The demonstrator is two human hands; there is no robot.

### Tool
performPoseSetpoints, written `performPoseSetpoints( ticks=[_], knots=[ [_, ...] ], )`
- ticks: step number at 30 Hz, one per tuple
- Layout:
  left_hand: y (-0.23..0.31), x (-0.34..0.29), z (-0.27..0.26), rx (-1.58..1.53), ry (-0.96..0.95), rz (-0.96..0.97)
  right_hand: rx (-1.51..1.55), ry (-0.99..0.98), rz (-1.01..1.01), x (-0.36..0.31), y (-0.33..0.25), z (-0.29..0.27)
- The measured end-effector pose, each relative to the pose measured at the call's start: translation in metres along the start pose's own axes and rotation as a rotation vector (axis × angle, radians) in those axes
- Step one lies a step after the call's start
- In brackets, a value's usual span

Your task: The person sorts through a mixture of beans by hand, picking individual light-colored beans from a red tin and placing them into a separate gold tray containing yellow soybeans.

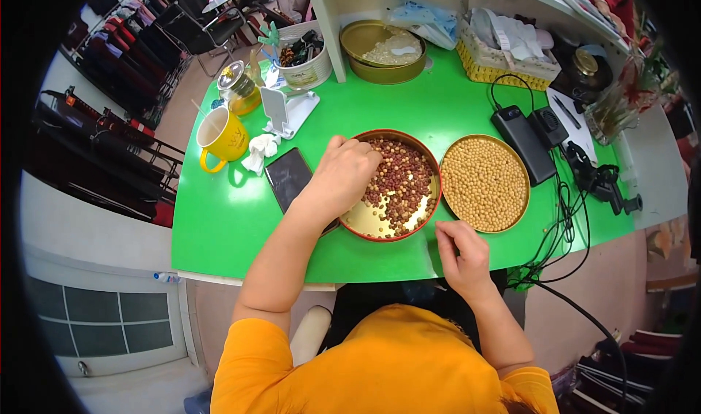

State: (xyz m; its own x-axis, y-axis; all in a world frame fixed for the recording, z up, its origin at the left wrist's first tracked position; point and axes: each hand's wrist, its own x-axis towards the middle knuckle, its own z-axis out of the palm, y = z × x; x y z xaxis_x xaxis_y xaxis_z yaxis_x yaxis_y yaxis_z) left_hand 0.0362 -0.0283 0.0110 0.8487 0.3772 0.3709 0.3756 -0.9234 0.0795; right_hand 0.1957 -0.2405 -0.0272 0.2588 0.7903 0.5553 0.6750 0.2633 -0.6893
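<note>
Green surface (241, 224), curved front edge, carries everything; the person sits close against it.

Red-rimmed round tin (398, 186) at centre, gold inside, holding reddish-brown beans (405, 184) spread thinly, with bare gold floor showing on the side nearest the person. Probably kept shallow so single beans can be picked out. Left hand (343, 174) lies over the tin's left half, knuckles up, fingers curled down among the beans; grip narrow, what it pinches is hidden under the hand.

Just right of that grip, a gold round tin (485, 184) filled level with pale yellow beans (482, 180), touching or nearly touching the red tin; the two sorts are kept apart.

Right hand (461, 247) rests on the surface at the near edge, just below the gap between the tins. Fingers bunched toward the thumb; cannot tell whether anything is held.

Beyond the left grip: third gold tin (383, 52) with white contents, under a white shelf. Woven yellow basket (504, 63) of white packets to its right.

Left of the left grip: dark phone (287, 177) flat, touching the forearm; yellow mug (223, 138); crumpled white tissue (261, 151).

Far right: black power bank (522, 144) with cables.
</note>
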Motion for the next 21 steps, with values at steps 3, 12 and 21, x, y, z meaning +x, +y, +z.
performPoseSetpoints(
  ticks=[3,12,21],
  knots=[
    [0.002,0.002,-0.006,0.033,-0.064,-0.016,0.01,0.008,-0.001,0.001,-0.001,-0.002],
    [0.019,0.022,-0.027,-0.435,0.087,-0.261,0.071,0.039,0.016,-0.001,-0.009,-0.028],
    [0.08,0.065,-0.02,-0.42,0.07,0.005,0.118,0.017,0.046,-0.004,-0.012,-0.024]
  ],
)
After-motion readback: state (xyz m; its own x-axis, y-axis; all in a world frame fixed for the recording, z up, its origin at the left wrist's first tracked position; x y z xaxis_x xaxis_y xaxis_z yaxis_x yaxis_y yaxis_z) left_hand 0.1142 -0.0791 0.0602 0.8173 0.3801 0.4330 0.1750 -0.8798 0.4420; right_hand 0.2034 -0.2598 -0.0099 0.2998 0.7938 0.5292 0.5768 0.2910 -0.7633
